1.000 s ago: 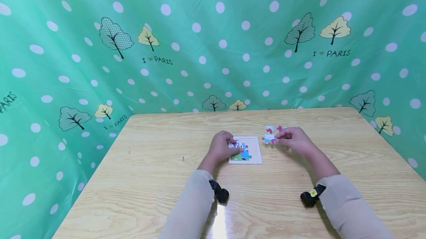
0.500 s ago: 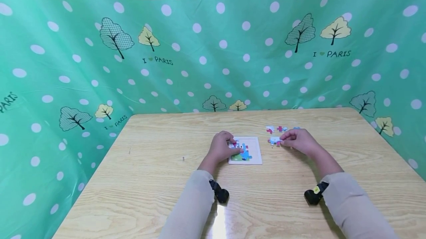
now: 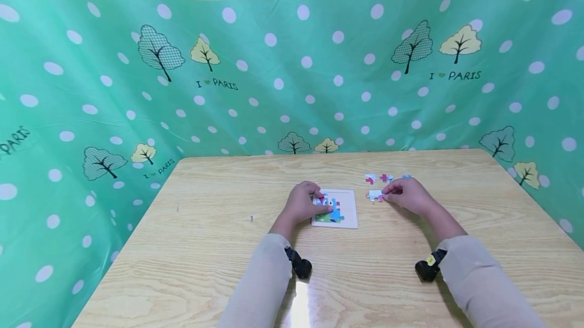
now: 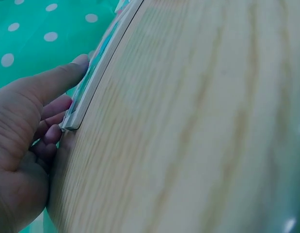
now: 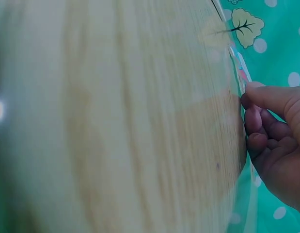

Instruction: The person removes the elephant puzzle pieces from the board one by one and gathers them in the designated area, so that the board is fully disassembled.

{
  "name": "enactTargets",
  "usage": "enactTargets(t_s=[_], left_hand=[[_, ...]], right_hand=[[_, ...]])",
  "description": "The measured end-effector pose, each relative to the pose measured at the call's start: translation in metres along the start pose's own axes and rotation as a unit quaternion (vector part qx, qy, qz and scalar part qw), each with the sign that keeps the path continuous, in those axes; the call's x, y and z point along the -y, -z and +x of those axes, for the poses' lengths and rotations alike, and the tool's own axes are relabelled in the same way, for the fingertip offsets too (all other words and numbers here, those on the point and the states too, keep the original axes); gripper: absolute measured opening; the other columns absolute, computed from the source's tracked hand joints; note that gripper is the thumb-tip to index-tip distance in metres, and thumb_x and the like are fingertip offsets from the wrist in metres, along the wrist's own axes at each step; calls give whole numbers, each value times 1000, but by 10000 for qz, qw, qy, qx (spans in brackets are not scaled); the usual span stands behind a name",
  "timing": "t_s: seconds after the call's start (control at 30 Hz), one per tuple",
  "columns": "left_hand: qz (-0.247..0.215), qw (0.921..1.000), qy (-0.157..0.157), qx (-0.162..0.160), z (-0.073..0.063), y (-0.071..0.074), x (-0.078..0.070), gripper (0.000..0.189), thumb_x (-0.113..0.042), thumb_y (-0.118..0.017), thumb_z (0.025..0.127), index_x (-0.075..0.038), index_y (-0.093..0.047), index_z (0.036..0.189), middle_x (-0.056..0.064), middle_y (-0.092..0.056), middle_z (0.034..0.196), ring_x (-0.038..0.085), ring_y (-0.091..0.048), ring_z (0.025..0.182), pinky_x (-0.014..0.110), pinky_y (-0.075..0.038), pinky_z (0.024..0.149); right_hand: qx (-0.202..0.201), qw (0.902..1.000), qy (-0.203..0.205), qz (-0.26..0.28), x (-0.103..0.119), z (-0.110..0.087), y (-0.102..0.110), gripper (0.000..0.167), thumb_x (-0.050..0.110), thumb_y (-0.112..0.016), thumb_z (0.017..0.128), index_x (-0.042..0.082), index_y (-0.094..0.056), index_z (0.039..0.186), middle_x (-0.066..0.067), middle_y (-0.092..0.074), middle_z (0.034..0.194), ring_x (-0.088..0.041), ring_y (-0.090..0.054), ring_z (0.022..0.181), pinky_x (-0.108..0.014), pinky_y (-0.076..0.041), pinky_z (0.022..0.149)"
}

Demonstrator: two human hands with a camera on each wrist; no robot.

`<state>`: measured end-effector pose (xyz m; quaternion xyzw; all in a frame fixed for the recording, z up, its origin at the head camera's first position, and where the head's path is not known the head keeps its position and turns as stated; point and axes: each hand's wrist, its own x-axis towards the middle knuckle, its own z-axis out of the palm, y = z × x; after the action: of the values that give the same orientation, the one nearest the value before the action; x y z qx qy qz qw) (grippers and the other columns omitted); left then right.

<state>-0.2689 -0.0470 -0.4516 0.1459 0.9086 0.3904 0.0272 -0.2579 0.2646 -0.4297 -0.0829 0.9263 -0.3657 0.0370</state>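
Note:
My left hand (image 3: 303, 204) grips the left side of a white puzzle board (image 3: 350, 211), its thumb lying over the joined pieces (image 3: 336, 215). These blue, green and pink pieces fill the board's left part; the hand hides some of them. In the left wrist view, the fingers curl at the edge of the board (image 4: 94, 80). To the right of the board, my right hand (image 3: 407, 197) pinches a white, blue and pink jigsaw piece (image 3: 375, 195) between thumb and finger. The right wrist view shows this piece (image 5: 243, 73) nearly edge-on.
Behind the right hand lie several loose jigsaw pieces, including a white and red one (image 3: 370, 178), a red one (image 3: 384, 177) and a partly hidden blue one (image 3: 407, 176). The wooden table (image 3: 205, 247) ends at a green dotted curtain (image 3: 255, 64).
My right hand has drawn the pinched piece a little to the right, away from the board, then slightly back. The board has shifted slightly nearer; the left hand keeps its grip.

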Motion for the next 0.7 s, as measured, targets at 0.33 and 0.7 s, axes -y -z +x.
enactTargets(t_s=[0.33, 0.7], left_hand=[[10, 10000, 36, 65, 0, 1, -1, 38, -40, -87, 71, -13, -74, 95, -1, -59, 121, 21, -51, 119, 36, -38, 106], [133, 9999, -58, 24, 0, 0, 0, 41, -41, -87, 71, -12, -75, 97, -1, -59, 121, 21, -51, 119, 35, -37, 106]], right_hand=[[-103, 9998, 29, -177, 0, 2, -2, 11, 7, -67, 91, 2, -71, 100, -6, -64, 87, -22, -55, 83, -35, -47, 73], [-333, 9988, -115, 352, 5, -5, 0, 19, 8, -68, 90, 1, -69, 108, -10, -62, 94, -24, -53, 86, -30, -48, 69]])
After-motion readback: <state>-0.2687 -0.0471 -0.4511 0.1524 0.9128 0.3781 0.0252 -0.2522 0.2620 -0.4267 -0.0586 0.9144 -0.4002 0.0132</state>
